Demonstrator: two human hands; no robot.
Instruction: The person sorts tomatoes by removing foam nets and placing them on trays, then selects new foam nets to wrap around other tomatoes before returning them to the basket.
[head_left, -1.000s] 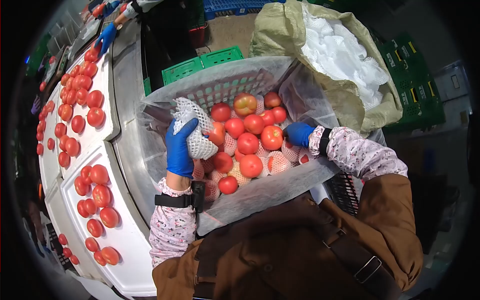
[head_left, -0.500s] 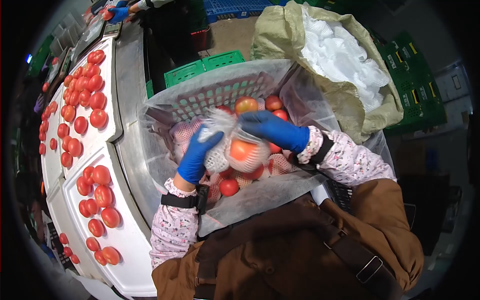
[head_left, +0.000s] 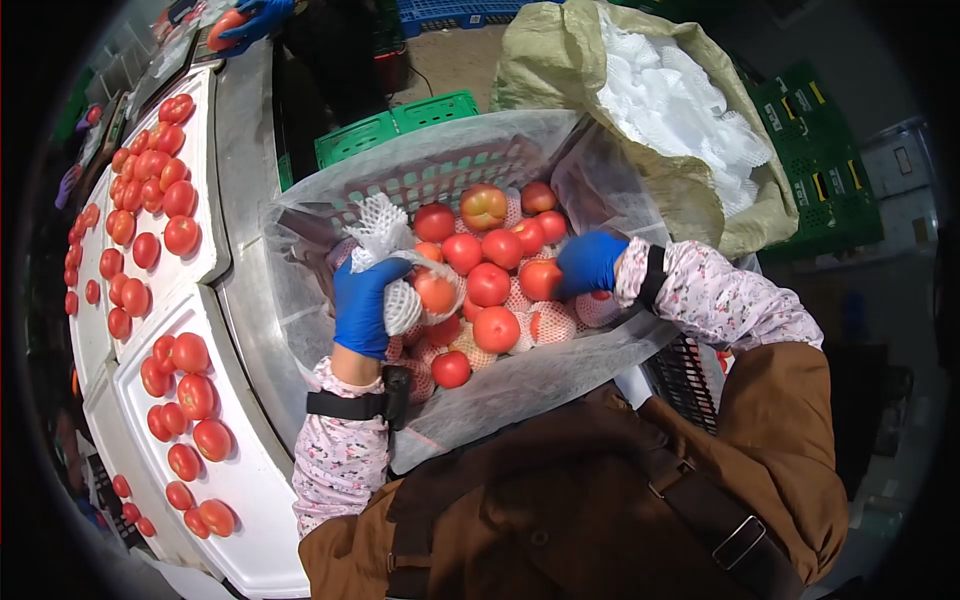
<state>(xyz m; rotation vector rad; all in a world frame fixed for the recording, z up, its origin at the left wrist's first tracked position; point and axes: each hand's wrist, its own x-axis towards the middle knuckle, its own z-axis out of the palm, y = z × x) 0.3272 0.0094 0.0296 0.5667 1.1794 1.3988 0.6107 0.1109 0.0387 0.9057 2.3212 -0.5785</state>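
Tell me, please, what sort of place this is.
Probably a produce-packing area. A lined crate holds tomatoes, some in foam nets; more tomatoes lie on white trays; and a sack beside the crate is full of similar white netting.
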